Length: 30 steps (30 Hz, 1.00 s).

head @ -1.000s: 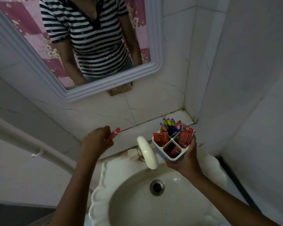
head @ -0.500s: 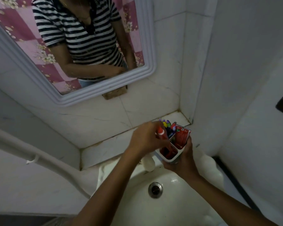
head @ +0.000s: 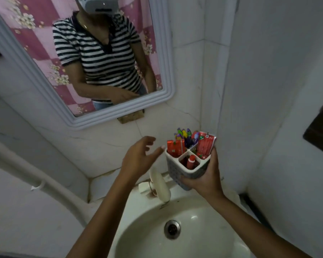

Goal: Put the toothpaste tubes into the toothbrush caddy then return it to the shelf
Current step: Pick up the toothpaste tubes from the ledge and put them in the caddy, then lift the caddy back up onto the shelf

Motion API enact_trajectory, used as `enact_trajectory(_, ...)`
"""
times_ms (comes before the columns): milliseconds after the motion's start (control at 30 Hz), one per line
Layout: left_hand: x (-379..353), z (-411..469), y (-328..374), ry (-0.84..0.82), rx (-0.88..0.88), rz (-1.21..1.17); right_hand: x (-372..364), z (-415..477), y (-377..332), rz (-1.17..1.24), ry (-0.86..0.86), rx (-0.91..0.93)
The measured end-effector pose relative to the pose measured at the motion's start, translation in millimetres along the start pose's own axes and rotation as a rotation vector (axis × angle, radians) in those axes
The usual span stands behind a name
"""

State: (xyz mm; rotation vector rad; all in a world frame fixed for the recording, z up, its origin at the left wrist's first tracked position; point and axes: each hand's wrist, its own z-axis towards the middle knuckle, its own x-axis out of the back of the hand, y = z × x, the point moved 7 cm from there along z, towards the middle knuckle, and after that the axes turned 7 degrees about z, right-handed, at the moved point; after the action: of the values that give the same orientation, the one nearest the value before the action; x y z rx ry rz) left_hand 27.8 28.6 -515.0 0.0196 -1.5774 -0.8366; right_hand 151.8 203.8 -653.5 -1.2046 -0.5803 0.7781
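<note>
Toothbrush caddy (head: 186, 169), seemingly full of toothpaste tubes (head: 190, 162), sits gripped by right hand (head: 203, 180); left hand (head: 138, 159) fingers (head: 157, 151) spread, empty.

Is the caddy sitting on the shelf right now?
No, the right hand holds the caddy up in the air above the sink.

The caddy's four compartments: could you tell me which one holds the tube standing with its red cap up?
The compartment nearest the camera of the caddy; the tubes in the left and right ones show flat crimped ends, the far one toothbrushes.
</note>
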Motion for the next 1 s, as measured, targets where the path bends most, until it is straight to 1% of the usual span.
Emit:
enact_trajectory(67,16.4,-1.4,10.5,-0.032,-0.008,-0.148,-0.1,19.5,-47.1,0.031,0.007,0.104)
enact_trajectory(133,42.3,-4.0,38.5,-0.031,-0.111,-0.291,-0.7,41.5,-100.8,0.055,0.013,0.196)
enact_trajectory(267,126.4,-7.4,106.7,0.081,-0.337,-0.455,9.0,86.4,-214.9,0.110,0.068,0.379)
enact_trajectory(367,208.2,-18.5,160.3,0.177,-0.540,-0.482,20.5,117.1,-320.3,0.178,0.093,0.523)
enact_trajectory(433,257.2,-24.9,193.1,0.259,-0.625,-0.382,26.1,132.0,-392.1,0.239,0.083,0.594)
enact_trajectory(500,306.6,-32.1,226.2,0.420,-0.694,-0.193,32.6,146.4,-463.1,0.283,0.104,0.658)
enact_trajectory(567,352.9,-35.6,257.0,0.655,-0.696,0.092,37.5,160.7,-529.5,0.313,0.123,0.711)
enact_trajectory(633,395.5,-42.6,284.1,0.943,-0.653,0.425,40.7,171.5,-591.0,0.342,0.136,0.759)
enact_trajectory(667,414.4,-44.3,294.6,1.064,-0.648,0.536,40.7,175.7,-619.7,0.350,0.139,0.771)
enact_trajectory(700,430.9,-43.0,302.0,1.138,-0.635,0.616,40.5,182.0,-646.5,0.359,0.146,0.779)
enact_trajectory(767,461.8,-22.6,307.7,1.164,-0.554,0.724,38.7,197.2,-695.1,0.366,0.175,0.786)
enact_trajectory(867,494.4,12.3,302.9,1.105,-0.399,0.832,32.5,220.0,-752.3,0.293,0.267,0.804)
enact_trajectory(933,504.1,29.3,295.5,1.064,-0.344,0.849,27.2,235.7,-774.3,0.226,0.338,0.796)
enact_trajectory(1000,507.0,41.4,287.6,1.032,-0.325,0.826,19.1,250.1,-783.9,0.156,0.372,0.766)
